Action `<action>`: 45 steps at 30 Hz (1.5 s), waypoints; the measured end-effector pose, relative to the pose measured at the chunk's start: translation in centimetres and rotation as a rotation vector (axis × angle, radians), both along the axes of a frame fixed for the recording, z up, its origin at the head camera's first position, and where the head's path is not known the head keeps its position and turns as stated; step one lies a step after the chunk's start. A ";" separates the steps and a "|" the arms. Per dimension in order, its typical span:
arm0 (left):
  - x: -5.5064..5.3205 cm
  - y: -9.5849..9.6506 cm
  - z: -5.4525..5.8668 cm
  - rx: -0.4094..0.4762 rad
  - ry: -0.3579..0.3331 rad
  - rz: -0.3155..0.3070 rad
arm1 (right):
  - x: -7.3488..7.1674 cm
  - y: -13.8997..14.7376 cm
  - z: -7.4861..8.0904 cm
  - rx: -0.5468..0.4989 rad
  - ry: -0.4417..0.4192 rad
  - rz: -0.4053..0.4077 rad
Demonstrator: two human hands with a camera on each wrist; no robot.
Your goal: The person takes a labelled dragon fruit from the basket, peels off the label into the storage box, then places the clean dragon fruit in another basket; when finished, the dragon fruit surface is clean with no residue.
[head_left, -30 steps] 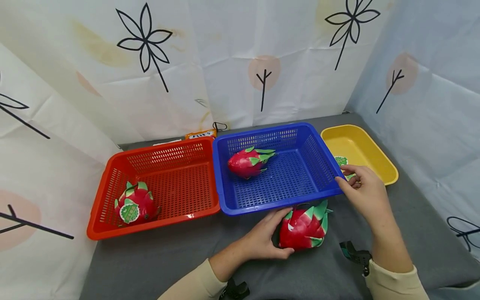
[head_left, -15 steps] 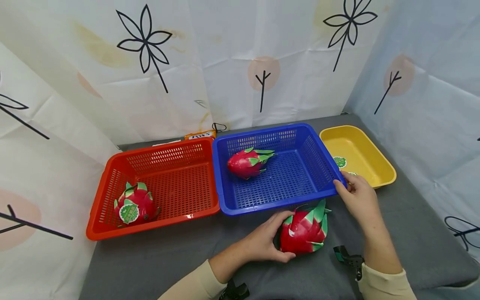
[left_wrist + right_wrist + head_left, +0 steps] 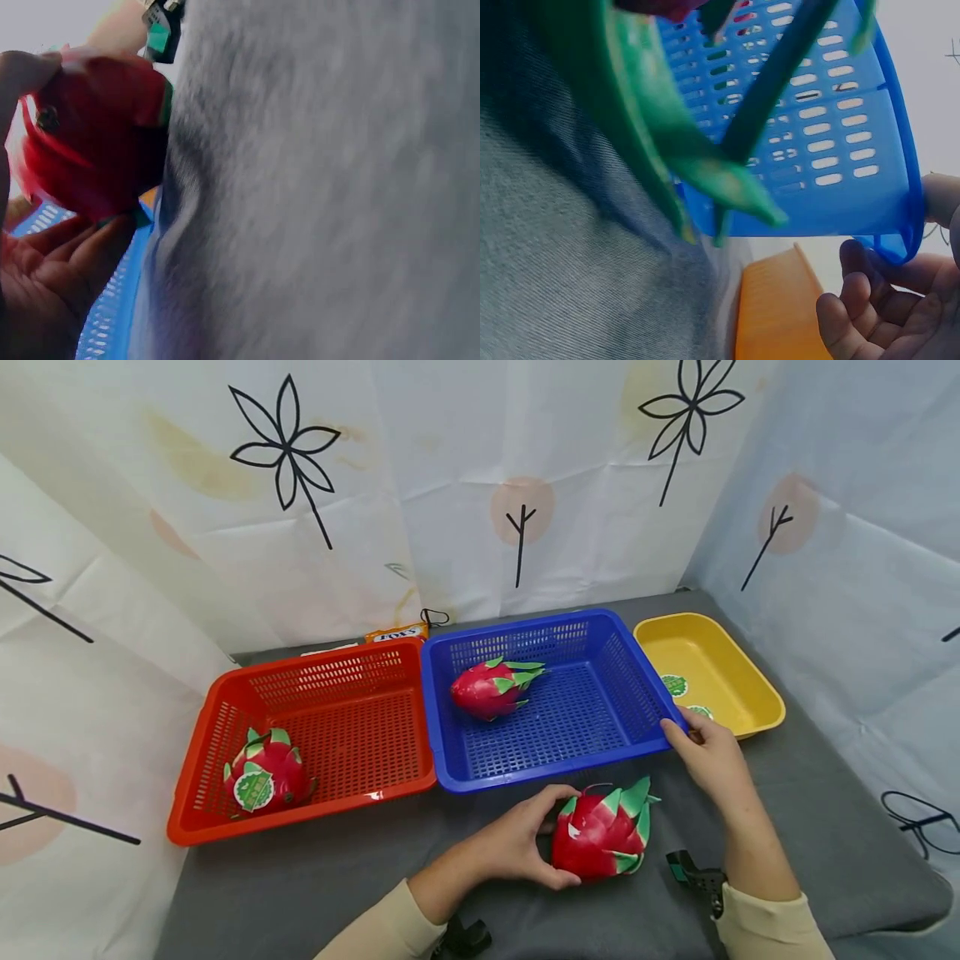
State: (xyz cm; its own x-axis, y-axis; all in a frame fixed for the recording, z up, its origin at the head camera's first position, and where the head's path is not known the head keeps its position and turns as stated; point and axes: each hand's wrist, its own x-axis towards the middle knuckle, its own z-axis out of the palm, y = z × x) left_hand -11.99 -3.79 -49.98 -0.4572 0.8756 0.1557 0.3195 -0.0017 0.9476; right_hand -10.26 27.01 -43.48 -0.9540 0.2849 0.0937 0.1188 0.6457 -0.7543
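Observation:
My left hand grips a red dragon fruit by its left side, just in front of the blue basket. In the left wrist view, thumb and fingers close round this dragon fruit from opposite sides. With my right hand I pinch the blue basket's front right corner; the right wrist view has the thumb on the rim and other fingers curled below it. Green leaf tips of the gripped fruit cross that view. A second dragon fruit lies inside the blue basket, towards its left.
Left of the blue basket stands a red basket with a dragon fruit bearing a round green label. At the right is a yellow tray with green round stickers. An orange packet lies behind the baskets on the grey cloth.
My left hand has drawn the dragon fruit slightly towards me, widening the gap to the blue basket. My right hand stays at the basket's corner.

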 end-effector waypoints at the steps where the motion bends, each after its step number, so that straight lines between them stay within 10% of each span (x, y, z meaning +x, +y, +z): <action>1: 0.0 -0.2 0.2 -0.001 -0.006 -0.009 | -0.1 0.0 -0.1 -0.004 0.000 0.000; 15: 0.6 -2.3 5.2 -0.059 -0.085 -0.182 | -0.6 0.0 -0.7 -0.016 0.008 -0.006; 22: 1.2 -3.2 7.9 0.047 -0.093 -0.226 | -0.7 0.1 -0.9 -0.044 0.012 0.000; 32: -0.8 -5.8 12.6 0.223 0.126 -0.115 | -0.7 0.0 -0.7 -0.150 -0.027 -0.033; 45: -6.4 -8.2 15.8 0.046 0.162 0.123 | -0.8 -0.4 -0.9 -0.246 -0.040 -0.036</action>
